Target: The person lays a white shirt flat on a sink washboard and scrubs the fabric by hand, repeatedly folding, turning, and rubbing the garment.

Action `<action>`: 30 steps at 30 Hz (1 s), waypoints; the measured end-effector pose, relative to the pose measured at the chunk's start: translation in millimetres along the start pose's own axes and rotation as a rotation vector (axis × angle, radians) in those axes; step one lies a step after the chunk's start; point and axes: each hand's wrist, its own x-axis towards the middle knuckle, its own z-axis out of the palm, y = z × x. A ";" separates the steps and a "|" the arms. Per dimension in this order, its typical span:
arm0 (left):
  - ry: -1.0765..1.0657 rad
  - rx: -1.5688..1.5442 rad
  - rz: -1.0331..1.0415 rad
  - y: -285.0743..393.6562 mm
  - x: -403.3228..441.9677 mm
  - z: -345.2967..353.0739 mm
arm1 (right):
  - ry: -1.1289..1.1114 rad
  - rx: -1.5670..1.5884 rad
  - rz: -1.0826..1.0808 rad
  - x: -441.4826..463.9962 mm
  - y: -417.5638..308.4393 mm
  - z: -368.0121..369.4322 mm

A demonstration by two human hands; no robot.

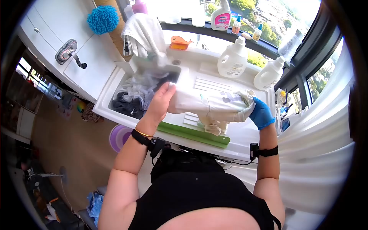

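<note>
A cream-white garment with a grey print (214, 102) is stretched sideways above the ribbed washboard part (209, 85) of a white laundry sink (101, 104). My left hand (163, 100), bare, grips the garment's left end, thumb on top. At the other end, my right hand (262, 114) wears a blue glove and is closed on the bunched fabric. A loose fold hangs from the middle toward a green strip (191, 134) along the sink's front edge. Left of the garment, wet light and dark clothes (132, 101) lie in the basin.
Two white jugs (232, 59) (269, 73) stand behind at the right. A white towel (143, 34) drapes over the faucet area, near an orange whale-shaped brush (180, 43). Spray bottles (221, 17) line the windowsill. A purple bucket (119, 138) sits on the floor.
</note>
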 end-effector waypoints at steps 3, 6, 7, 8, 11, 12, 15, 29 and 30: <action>-0.071 -0.003 -0.016 11.8 10.4 -3.6 | 0.021 0.000 -0.091 1.6 -6.8 -5.3; -0.107 0.088 0.071 23.9 39.1 -3.7 | 0.065 -0.016 -0.216 -4.1 -33.8 2.3; -0.117 0.122 0.103 34.0 44.1 4.8 | 0.087 -0.024 -0.269 -9.8 -44.4 8.6; -0.149 0.145 0.118 47.1 48.0 14.5 | 0.064 -0.046 -0.353 -17.7 -58.4 17.3; -0.253 0.314 0.268 82.5 65.0 33.2 | 0.012 -0.090 -0.596 -47.9 -98.3 55.0; -0.288 0.297 0.349 91.6 69.2 41.3 | 0.073 -0.146 -0.696 -57.8 -103.1 70.5; -0.337 0.289 0.408 112.5 76.4 48.1 | 0.207 -0.290 -0.815 -73.3 -97.6 104.8; -0.441 0.667 -0.615 -105.7 122.5 -127.0 | 0.842 -0.110 0.191 -23.7 140.3 -75.0; -0.430 0.697 -0.551 -105.7 119.8 -126.6 | 0.856 -0.177 0.220 -26.9 146.1 -68.1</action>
